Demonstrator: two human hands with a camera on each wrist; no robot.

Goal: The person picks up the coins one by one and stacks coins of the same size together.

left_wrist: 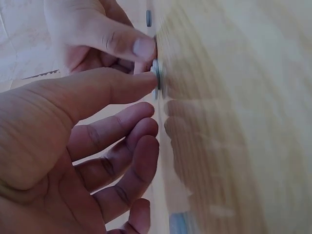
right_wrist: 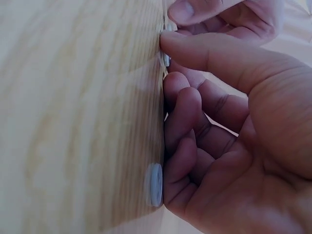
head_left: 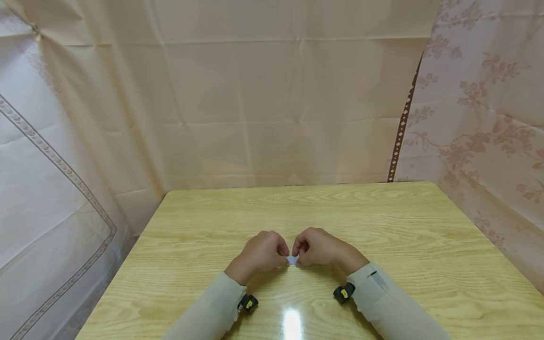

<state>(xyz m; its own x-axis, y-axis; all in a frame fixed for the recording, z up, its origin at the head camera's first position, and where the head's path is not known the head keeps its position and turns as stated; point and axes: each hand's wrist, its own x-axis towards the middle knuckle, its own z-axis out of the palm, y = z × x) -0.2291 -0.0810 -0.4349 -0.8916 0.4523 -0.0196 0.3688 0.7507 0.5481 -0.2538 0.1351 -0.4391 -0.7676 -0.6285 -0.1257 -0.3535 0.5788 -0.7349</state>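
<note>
Between my two hands, low at the tabletop, is a small flat pale blue-grey disc; I cannot tell whether it is one disc or more than one touching. My left hand has thumb and fingertips at its left side and pinches it. From the opposite side, my right hand pinches its right edge. Seen edge-on in the left wrist view, the disc is partly covered by the thumbs. A separate pale disc stands by the curled lower fingers in the right wrist view.
Both hands work over a light wood-grain table. Another thin grey disc shows beyond the hands in the left wrist view. A beige curtain hangs behind the table, with patterned cloth to the right.
</note>
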